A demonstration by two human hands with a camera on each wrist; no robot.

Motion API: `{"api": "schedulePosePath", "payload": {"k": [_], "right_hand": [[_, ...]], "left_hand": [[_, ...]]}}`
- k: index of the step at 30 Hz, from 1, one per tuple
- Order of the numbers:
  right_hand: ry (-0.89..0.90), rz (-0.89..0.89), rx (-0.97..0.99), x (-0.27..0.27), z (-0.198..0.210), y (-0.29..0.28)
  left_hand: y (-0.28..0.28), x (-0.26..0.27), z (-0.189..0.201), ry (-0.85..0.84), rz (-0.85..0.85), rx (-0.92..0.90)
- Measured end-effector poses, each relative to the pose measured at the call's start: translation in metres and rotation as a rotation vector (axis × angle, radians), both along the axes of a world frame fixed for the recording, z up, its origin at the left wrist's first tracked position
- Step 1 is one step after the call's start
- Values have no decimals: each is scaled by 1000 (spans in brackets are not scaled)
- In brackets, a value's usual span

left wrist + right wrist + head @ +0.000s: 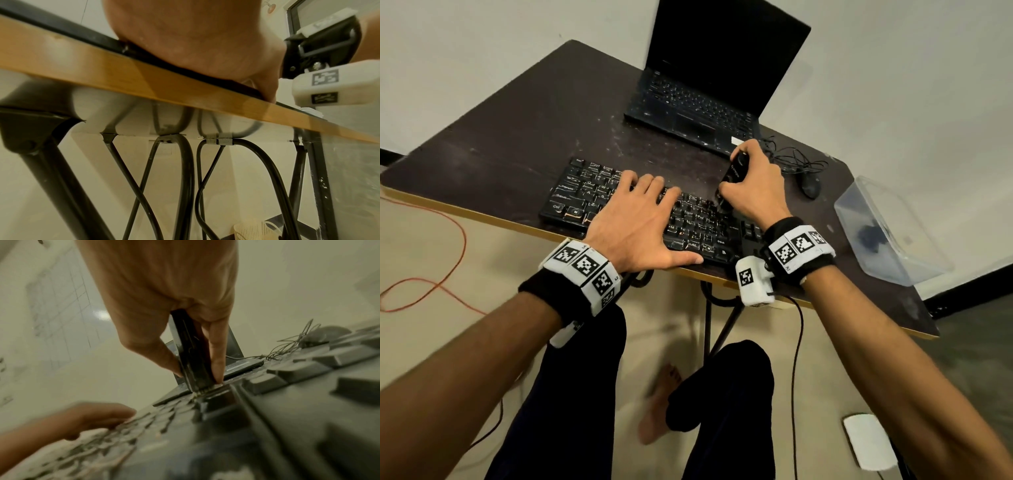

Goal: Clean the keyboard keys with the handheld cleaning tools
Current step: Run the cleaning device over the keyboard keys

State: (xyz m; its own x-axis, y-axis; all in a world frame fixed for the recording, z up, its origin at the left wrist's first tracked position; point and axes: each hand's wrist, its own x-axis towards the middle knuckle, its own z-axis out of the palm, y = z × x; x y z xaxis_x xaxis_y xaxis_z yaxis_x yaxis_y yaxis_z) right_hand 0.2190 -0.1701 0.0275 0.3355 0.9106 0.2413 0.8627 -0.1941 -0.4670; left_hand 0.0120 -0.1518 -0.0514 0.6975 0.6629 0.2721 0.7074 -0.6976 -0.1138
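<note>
A black keyboard (571,195) lies along the near edge of the dark table (517,137). My left hand (640,219) lies flat on its middle keys, fingers straight and spread, thumb along the front row. My right hand (753,185) grips a slim black cleaning brush (736,168), held upright. In the right wrist view the brush (191,353) is pinched between thumb and fingers, its bristle tip touching the keys (222,400) at the keyboard's right part. In the left wrist view only the heel of the left hand (195,40) shows, above the table's wooden edge (102,68).
An open black laptop (705,96) stands behind the keyboard. A black mouse (811,185) with tangled cable lies to the right. A clear plastic box (887,226) sits at the table's right end. An orange cord (448,240) runs on the floor at left.
</note>
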Motion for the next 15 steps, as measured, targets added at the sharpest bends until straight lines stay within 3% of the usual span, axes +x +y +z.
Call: {"api": "schedulePosePath", "payload": {"k": [15], "right_hand": [[44,46,15,-6,-1,-3]], "left_hand": [[1,-1,3,22,24,-2]]}}
